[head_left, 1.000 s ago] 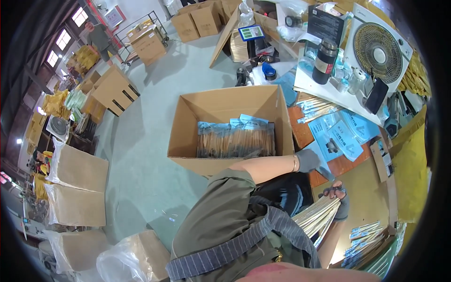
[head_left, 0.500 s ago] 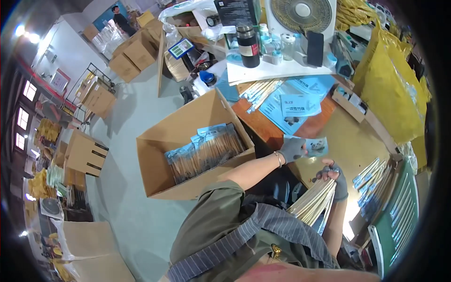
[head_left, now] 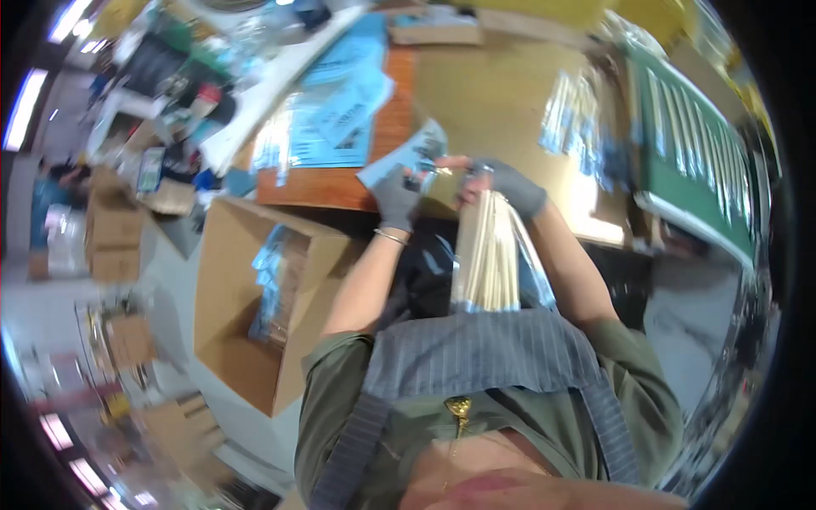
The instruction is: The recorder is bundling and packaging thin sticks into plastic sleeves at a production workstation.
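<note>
Got the sticks [head_left: 490, 263] bunched in a curled right hand [head_left: 503, 185] at the table's [head_left: 484, 93] near edge, probably to stop any splaying. Pinching a blue bag [head_left: 427, 140] snugly in the left hand [head_left: 397, 200], over the table's near part. Note the box [head_left: 238, 361] left of the table, maybe for easy reach, plus flat bags [head_left: 331, 146] on the table's far left.

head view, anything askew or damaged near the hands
The top packet lies at an angle across the flat blue packets beneath, edges out of line. The stick bundle in the right hand shows no obvious damage, though blur hides finer detail.
</note>
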The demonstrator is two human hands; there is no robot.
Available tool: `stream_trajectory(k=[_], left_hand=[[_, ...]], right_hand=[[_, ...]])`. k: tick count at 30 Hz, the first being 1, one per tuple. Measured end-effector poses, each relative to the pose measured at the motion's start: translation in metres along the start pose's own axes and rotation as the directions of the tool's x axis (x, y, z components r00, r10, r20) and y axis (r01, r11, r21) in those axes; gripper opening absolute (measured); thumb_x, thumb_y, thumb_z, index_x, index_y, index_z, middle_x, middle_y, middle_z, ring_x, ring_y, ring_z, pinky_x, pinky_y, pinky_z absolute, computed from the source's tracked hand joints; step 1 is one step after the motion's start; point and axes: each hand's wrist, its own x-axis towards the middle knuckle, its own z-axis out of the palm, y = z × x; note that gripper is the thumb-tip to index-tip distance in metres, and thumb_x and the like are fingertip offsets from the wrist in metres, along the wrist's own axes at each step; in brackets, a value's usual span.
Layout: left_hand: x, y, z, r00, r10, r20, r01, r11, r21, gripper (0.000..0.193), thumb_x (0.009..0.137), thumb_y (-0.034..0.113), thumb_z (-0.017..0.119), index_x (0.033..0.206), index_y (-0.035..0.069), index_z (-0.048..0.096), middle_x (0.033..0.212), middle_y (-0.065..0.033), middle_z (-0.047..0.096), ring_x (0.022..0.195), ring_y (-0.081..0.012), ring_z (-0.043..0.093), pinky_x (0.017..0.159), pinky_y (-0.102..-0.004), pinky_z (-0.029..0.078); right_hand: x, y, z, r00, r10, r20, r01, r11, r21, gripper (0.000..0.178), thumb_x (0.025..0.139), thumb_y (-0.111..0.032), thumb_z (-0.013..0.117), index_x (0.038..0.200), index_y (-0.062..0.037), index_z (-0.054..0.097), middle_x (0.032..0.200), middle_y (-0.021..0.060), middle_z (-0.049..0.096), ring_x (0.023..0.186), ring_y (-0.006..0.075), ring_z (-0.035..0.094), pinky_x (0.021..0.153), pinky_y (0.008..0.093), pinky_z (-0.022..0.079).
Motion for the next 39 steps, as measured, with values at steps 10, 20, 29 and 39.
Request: stream_trajectory(k=[10, 20, 29, 39], left_hand=[[0.006, 0.073, -0.011, 0.979, 0.14, 0.15, -0.089, 0.948, -0.305, 0.026, 0.086, 0.02, 0.065, 0.075, 0.001, 0.051, 0.065, -0.0122, 0.052, 0.058, -0.0236, 0.049, 0.056, -0.0349, 0.04], [0.015, 0.088, -0.012, 0.997, -0.021, 0.075, 0.05, 0.912, -0.407, 0.03, 0.077, 0.021, 0.077, 0.069, 0.001, 0.056, 0.06, -0.0009, 0.055, 0.056, -0.0083, 0.044, 0.053, -0.0287, 0.039], [0.028, 0.127, 0.017, 0.984, 0.062, 0.165, 0.021, 0.888, -0.459, 0.043, 0.091, 0.034, 0.059, 0.07, -0.002, 0.052, 0.057, -0.0091, 0.046, 0.055, -0.0155, 0.043, 0.053, -0.0329, 0.038], [0.019, 0.14, 0.041, 0.949, 0.207, 0.237, -0.128, 0.942, -0.309, 0.026, 0.086, 0.025, 0.062, 0.08, 0.001, 0.058, 0.068, -0.0193, 0.059, 0.062, -0.0322, 0.058, 0.058, -0.0383, 0.043]], right_hand=[[-0.015, 0.014, -0.006, 0.946, 0.083, -0.314, -0.107, 0.992, -0.06, 0.069, 0.075, -0.009, 0.056, 0.137, 0.0108, 0.032, 0.074, 0.0131, 0.062, 0.064, 0.0181, 0.062, 0.061, 0.0282, 0.051], [-0.03, 0.001, 0.0, 0.943, -0.024, -0.331, -0.027, 0.988, -0.149, 0.056, 0.076, -0.013, 0.058, 0.126, 0.0102, 0.048, 0.071, 0.0103, 0.062, 0.069, 0.0178, 0.062, 0.068, 0.0277, 0.05], [-0.047, 0.017, -0.029, 0.914, -0.199, -0.353, 0.058, 0.927, -0.371, 0.052, 0.075, -0.01, 0.058, 0.12, 0.0146, 0.049, 0.075, 0.0134, 0.063, 0.069, 0.0184, 0.062, 0.067, 0.0291, 0.05], [-0.102, -0.001, -0.009, 0.843, -0.134, -0.521, 0.125, 0.991, -0.053, 0.064, 0.073, -0.011, 0.058, 0.131, 0.0088, 0.042, 0.072, 0.0093, 0.059, 0.068, 0.0187, 0.06, 0.066, 0.0284, 0.048]])
